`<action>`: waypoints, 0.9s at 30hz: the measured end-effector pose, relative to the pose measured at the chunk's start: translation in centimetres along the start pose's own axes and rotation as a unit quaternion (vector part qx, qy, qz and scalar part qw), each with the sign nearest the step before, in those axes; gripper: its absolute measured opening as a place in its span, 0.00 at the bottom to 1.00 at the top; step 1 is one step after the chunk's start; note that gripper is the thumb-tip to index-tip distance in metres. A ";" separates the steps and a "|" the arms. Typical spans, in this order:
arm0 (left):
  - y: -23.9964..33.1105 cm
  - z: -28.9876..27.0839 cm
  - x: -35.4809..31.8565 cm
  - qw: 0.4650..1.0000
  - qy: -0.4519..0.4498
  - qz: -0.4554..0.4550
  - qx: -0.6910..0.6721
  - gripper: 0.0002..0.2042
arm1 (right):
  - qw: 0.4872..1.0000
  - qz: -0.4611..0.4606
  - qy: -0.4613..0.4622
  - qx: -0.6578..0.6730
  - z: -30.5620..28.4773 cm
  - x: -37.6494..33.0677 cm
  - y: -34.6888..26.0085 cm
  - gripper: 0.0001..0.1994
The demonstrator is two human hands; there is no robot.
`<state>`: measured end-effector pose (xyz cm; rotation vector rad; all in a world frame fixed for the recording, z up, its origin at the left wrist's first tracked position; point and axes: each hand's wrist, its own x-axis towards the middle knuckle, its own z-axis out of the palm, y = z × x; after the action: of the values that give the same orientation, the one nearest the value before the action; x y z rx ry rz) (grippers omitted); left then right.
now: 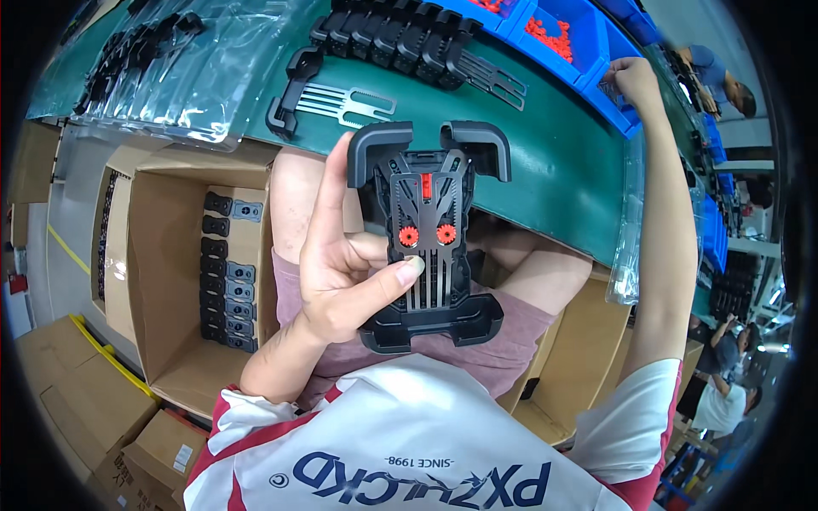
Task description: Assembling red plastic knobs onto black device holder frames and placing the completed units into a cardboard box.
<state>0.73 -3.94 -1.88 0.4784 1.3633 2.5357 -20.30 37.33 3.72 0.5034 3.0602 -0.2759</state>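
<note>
L hand (336,277): thumb pressed on front of black clamp-type holder (426,243), other fingers bent at its L side/behind, index up alongside upper L corner grip. Holder upright over lap, face up to viewer, near table edge.

R hand (637,83): at blue parts bin (588,81), fingers bent down, tips hidden; can't tell if apart or pinching.

Holder face: slotted metal plate (428,207), red slider (427,186), 2 red gears (409,237) (446,233). Handling (est.): light, stiff body; plastic prob. a bit slick; small gears may shift if bumped. Best hold = mid-body sides, thumb on plate below gears, clear of corner grips.

Beyond, on green table (554,166): loose black end bracket (284,111) w/ metal fork plate (349,104); row of similar brackets (388,38) behind. Clear plastic bag (209,94) far L. Open carton (170,264) L of lap, blk/grey parts (226,294) inside.
</note>
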 end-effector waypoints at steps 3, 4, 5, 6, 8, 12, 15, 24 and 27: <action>-0.1 0.0 0.1 1.000 0.012 -0.001 -0.025 0.49 | 0.994 0.023 0.042 0.096 -0.7 -1.2 -0.2 0.09; -0.1 0.1 0.0 0.999 0.015 -0.002 -0.034 0.49 | 0.990 0.031 0.057 0.128 -0.8 -1.6 -0.3 0.09; -0.1 0.3 0.1 0.999 0.013 -0.001 -0.037 0.49 | 0.990 0.033 0.060 0.125 -1.1 -2.0 -0.2 0.09; -0.1 0.5 0.1 0.999 0.026 0.000 -0.044 0.48 | 0.979 0.034 0.072 0.186 -1.1 -2.5 -0.2 0.09; 0.0 0.9 0.0 0.997 0.051 0.002 -0.056 0.48 | 0.946 0.035 0.096 0.307 -1.1 -3.2 -0.2 0.10; -0.2 0.5 0.0 0.998 0.041 0.001 -0.040 0.48 | 0.878 0.035 0.122 0.461 -1.2 -3.8 0.7 0.11; -0.3 0.4 0.0 1.000 0.021 -0.001 -0.016 0.49 | 0.822 0.033 0.132 0.553 -1.5 -4.6 0.8 0.12; -0.7 1.1 0.0 0.997 0.040 -0.013 -0.057 0.48 | 0.768 -0.091 0.067 0.631 1.9 -17.5 -6.0 0.08; -0.8 2.2 0.3 0.998 0.032 -0.019 -0.054 0.48 | 0.777 -0.094 0.008 0.623 4.7 -22.8 -9.0 0.07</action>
<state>1.29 -1.75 -1.37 0.3494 1.2352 2.5980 -1.61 20.95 1.88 0.1454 2.4406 -2.2966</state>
